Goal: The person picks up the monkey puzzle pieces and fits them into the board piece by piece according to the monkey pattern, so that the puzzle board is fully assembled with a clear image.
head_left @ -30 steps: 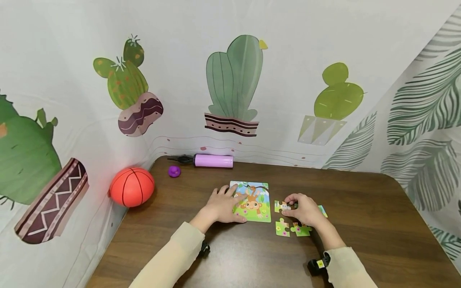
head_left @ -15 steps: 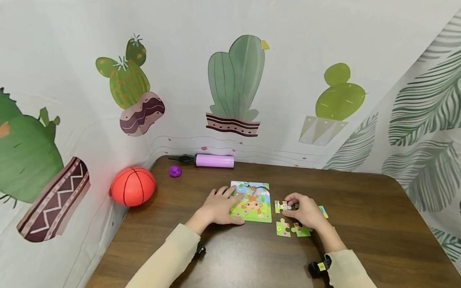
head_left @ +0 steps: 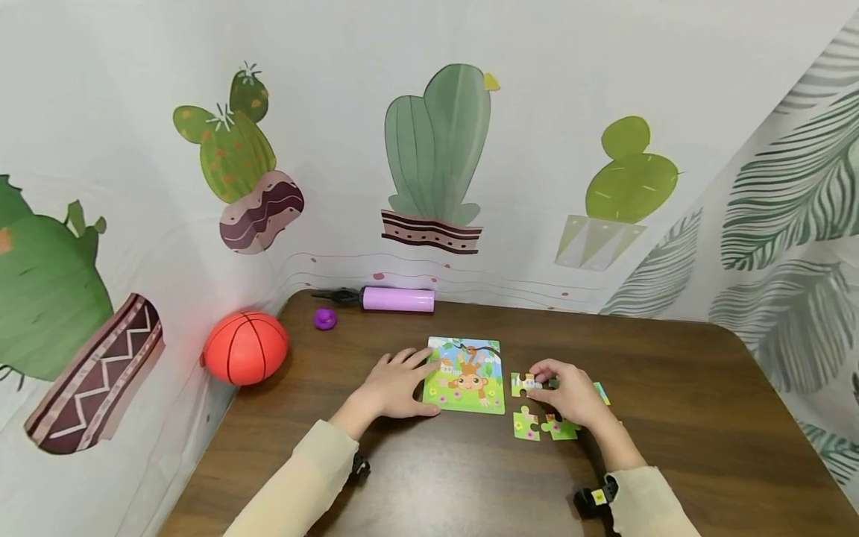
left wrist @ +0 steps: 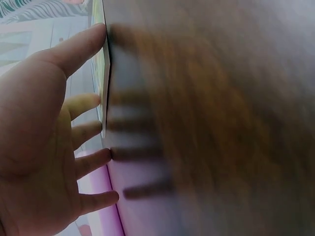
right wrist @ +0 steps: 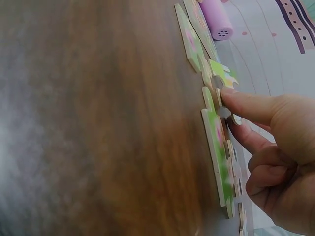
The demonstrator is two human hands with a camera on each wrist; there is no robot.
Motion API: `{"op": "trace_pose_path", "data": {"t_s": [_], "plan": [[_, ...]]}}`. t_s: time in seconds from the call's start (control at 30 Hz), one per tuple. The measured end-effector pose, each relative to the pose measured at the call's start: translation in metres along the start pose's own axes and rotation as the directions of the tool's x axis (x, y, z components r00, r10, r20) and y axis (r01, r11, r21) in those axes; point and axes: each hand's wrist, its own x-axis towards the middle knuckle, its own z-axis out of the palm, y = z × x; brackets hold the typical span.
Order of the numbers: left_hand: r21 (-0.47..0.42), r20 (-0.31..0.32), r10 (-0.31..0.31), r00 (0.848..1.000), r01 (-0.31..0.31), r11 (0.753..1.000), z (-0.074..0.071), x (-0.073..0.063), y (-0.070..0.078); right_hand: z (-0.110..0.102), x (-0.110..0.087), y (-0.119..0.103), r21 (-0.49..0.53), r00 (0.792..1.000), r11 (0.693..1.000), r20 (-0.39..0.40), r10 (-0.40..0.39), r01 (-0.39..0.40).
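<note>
No legible txt, nos. or brands; yellow label (head_left: pixel 599 497) on R wrist cam (head_left: pixel 584 505) too small to read.

Blue and green monkey-print board (head_left: pixel 467 379)

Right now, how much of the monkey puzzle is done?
Done: puzzle pieces lie picture-side up beside the monkey picture. In hand: the right hand pinches the back-left piece, while the left hand touches the monkey picture. Left to do, it seems: joining, because gaps show behind and beside the front-left piece.
</note>
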Motion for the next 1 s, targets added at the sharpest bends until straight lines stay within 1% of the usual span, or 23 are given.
{"op": "trace_pose_path", "data": {"t_s": [0.23, 0.43, 0.6, 0.7, 0.83, 1.0], "plan": [[-0.021, -0.016, 0.03, 0.999, -0.03, 0.999, -0.0041, -0.0033, -0.0039, -0.0006, 0.0, 0.0014, 0.028, 1.0, 0.999, 0.002, -0.019, 0.018], [-0.034, -0.013, 0.033, 0.999, -0.034, 0.999, -0.0045, -0.0045, -0.006, 0.0005, -0.0008, 0.0026, 0.07, 0.999, 0.997, -0.005, -0.039, 0.039], [-0.052, -0.02, 0.044, 0.999, -0.045, 0.998, -0.0059, -0.0052, -0.0082, 0.0026, 0.0004, 0.0035, 0.078, 0.999, 0.997, -0.023, -0.022, 0.024], [-0.052, -0.012, 0.045, 0.999, -0.046, 0.998, -0.0061, -0.0045, -0.0096, 0.0034, 0.0007, 0.0025, 0.088, 1.0, 0.996, -0.027, 0.006, -0.003], [-0.042, -0.006, 0.045, 0.999, -0.046, 0.998, -0.0059, -0.0038, -0.0109, 0.004, 0.0004, 0.0027, 0.115, 1.0, 0.993, -0.002, 0.029, -0.029], [-0.05, -0.018, 0.05, 0.999, -0.051, 0.997, -0.0074, -0.0054, -0.011, 0.0035, 0.0006, 0.0039, 0.135, 0.999, 0.991, 0.028, 0.02, -0.024]]}}
